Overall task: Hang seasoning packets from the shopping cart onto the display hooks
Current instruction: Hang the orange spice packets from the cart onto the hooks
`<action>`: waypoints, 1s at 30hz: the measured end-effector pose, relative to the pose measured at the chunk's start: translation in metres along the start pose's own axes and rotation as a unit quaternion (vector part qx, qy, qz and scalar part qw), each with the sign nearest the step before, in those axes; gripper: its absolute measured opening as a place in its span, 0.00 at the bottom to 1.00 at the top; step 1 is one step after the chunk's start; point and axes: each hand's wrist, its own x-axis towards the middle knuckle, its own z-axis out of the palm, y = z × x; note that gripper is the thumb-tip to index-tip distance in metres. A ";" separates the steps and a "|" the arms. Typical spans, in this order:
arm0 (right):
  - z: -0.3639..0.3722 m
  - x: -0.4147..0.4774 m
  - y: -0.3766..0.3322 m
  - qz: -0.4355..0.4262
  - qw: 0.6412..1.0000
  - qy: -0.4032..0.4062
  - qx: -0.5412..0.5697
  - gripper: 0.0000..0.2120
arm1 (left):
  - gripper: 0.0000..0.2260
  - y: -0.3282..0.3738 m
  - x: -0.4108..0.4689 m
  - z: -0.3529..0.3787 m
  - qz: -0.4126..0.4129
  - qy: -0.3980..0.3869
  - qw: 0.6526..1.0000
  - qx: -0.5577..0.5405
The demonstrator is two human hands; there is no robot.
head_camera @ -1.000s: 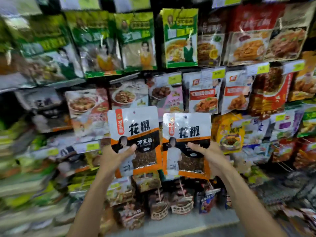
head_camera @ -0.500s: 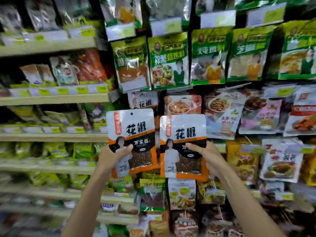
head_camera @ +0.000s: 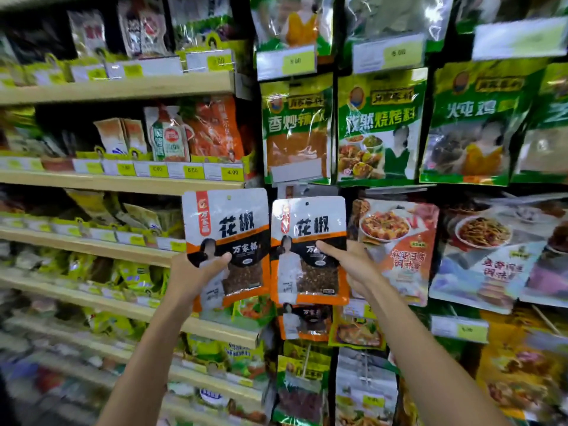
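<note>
This is a grocery shop aisle: wooden shelves (head_camera: 123,89) edged with yellow price tags (head_camera: 232,172) carry rows of goods, and beside them green seasoning packets (head_camera: 381,127) hang in columns under price labels (head_camera: 287,61).

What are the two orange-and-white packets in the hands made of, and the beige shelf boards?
Left packet and right packet: probably glossy plastic film, given sheen, wrinkles and a clear window showing spice. Shelf board: smooth matte beige, perhaps painted metal or laminate; cannot tell.
</note>
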 end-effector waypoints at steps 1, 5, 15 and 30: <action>0.004 0.007 0.000 -0.001 1.000 -0.003 0.000 0.11 | 0.19 -0.001 0.005 0.000 0.008 0.005 1.000 0.002; 0.016 0.029 0.003 0.002 1.000 0.011 0.003 0.08 | 0.25 -0.008 0.025 -0.004 0.019 0.002 1.000 0.007; 0.020 0.040 0.009 -0.007 0.998 0.061 0.012 0.07 | 0.25 -0.021 0.065 0.001 0.045 -0.080 0.996 0.003; 0.029 0.086 0.012 0.020 0.981 0.163 -0.105 0.24 | 0.18 -0.038 0.074 0.012 0.009 -0.161 0.985 -0.065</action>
